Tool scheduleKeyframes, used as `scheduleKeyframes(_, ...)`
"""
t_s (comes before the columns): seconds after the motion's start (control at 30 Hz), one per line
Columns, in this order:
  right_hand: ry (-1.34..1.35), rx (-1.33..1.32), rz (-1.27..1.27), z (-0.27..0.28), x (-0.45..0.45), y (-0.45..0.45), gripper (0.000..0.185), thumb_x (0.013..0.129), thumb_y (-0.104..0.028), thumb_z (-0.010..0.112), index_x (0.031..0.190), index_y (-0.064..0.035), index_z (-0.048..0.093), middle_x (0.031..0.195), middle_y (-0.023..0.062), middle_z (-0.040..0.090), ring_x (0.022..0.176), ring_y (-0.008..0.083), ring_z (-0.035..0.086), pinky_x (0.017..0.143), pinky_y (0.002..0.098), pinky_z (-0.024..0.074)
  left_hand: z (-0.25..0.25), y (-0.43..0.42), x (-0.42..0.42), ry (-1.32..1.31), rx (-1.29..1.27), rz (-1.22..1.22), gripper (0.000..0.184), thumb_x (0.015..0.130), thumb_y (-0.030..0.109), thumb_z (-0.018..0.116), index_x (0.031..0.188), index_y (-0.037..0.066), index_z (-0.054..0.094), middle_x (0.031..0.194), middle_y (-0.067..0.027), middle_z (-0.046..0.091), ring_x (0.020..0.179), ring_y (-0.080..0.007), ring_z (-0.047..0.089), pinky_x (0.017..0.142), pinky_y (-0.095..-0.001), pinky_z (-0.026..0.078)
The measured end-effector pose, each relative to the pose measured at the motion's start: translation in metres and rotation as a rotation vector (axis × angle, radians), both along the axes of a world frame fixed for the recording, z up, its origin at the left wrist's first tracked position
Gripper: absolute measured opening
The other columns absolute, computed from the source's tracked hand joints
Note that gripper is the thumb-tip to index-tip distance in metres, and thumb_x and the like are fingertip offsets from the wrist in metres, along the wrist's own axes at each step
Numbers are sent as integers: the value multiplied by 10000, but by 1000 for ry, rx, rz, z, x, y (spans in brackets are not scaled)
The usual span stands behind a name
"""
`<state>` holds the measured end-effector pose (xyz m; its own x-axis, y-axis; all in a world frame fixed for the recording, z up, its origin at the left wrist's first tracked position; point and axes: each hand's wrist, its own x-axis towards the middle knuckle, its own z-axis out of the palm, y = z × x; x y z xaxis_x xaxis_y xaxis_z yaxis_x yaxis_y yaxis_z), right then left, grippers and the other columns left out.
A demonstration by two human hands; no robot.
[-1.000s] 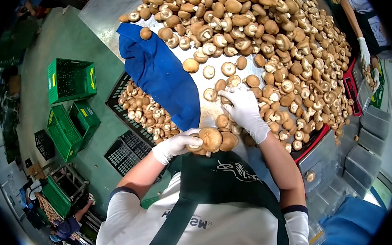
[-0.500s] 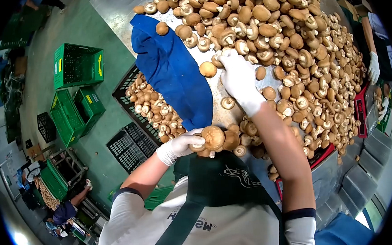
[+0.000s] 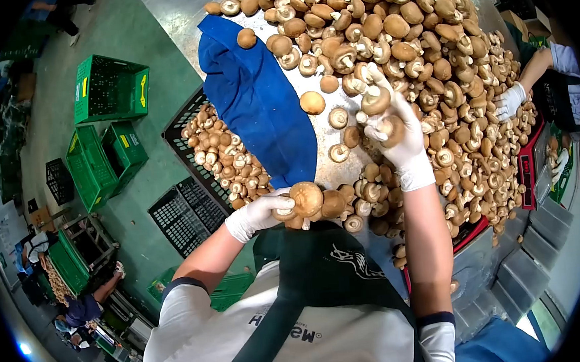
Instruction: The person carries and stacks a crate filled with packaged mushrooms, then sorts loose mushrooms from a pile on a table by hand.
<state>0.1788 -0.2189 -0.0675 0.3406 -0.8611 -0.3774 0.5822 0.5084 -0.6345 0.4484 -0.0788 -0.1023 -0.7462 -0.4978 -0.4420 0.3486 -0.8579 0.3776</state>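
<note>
My left hand [image 3: 263, 214], in a white glove, is closed around a few shiitake mushrooms [image 3: 306, 200] near the table's front edge, in front of my apron. Also gloved in white, my right hand [image 3: 407, 144] is over the heap with its palm turned up and its fingers curled round shiitake mushrooms [image 3: 375, 101], one with the stem showing. A large heap of shiitake [image 3: 443, 72] spreads beyond and to the right of it. Several single mushrooms [image 3: 338, 117] lie on the metal tabletop [image 3: 332, 168] between my hands.
A blue cloth [image 3: 259, 103] drapes over the table's left edge. Below it stands a black crate [image 3: 185, 144] with mushrooms. Green crates [image 3: 91, 170] sit on the floor at left. At right, another person's gloved hand [image 3: 511, 101] touches the heap beside a red-edged scale [image 3: 527, 173].
My right hand has moved right, turned palm up, and now holds mushrooms. My left hand stays nearly in place. The other person's hand at right has reached onto the heap.
</note>
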Motion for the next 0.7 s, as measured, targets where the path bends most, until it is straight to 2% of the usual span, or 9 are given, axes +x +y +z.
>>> scheduleKeyframes(0.03,120,-61,38,-6,3,-8,589,940,-286,542,1460,-76,361,1165,72,561,809,142,579,666,285,488,-6,3,4,77,12,-19,619,816,359,634,1263,-47,495,1142,-183,618,995,-274,617,906,-369,473)
scheduleKeyframes(0.07,573,-373,129,3,20,-18,485,939,-314,567,1383,-132,497,1148,41,564,813,139,577,712,329,503,-15,7,10,153,24,-34,634,830,327,632,1316,-44,459,1208,-170,597,1077,-255,592,962,-355,448)
scheduleKeyframes(0.1,952,-408,278,18,33,-18,374,906,-295,616,1263,-186,609,1125,47,574,844,171,602,779,342,513,-23,12,14,227,36,-48,655,845,294,631,1368,-41,424,1274,-157,576,1159,-236,568,1018,-341,423)
scheduleKeyframes(0.2,1582,-950,300,-15,65,-12,404,800,-140,678,1201,-166,643,1114,152,604,1001,343,602,851,414,504,-21,31,20,110,55,73,639,852,289,620,1364,-41,427,1268,-162,578,1152,-247,572,1002,-350,437)
scheduleKeyframes(0.23,1688,-1054,301,-38,69,-10,419,764,-202,736,1172,-204,643,1135,130,566,962,298,623,793,396,520,-22,36,21,91,52,106,637,853,287,618,1364,-41,427,1265,-165,578,1148,-249,574,997,-352,441)
scheduleKeyframes(0.27,1727,-1032,337,-44,73,-11,426,759,-206,741,1174,-201,642,1138,133,566,955,303,623,784,402,520,-20,40,22,71,72,131,635,851,289,619,1362,-38,432,1262,-168,579,1149,-253,576,991,-358,447)
scheduleKeyframes(0.37,1756,-989,384,-42,73,-13,411,772,-228,738,1171,-190,649,1119,138,575,946,311,622,776,408,516,-6,43,19,-16,38,174,652,796,383,644,1289,-2,462,1088,-194,625,915,-302,635,856,-390,501)
scheduleKeyframes(0.53,1688,-951,253,-33,61,-5,286,831,-254,668,1088,-130,688,1061,161,615,939,330,620,790,429,510,-4,46,20,17,-3,211,624,809,437,606,1238,-5,503,1064,-204,623,884,-298,629,817,-383,503)
scheduleKeyframes(0.7,1624,-911,207,-9,48,24,296,850,-264,655,1106,-117,678,1056,174,613,951,345,609,792,430,502,3,42,23,13,-34,223,614,809,438,599,1214,-18,521,1067,-200,629,882,-291,635,794,-379,518)
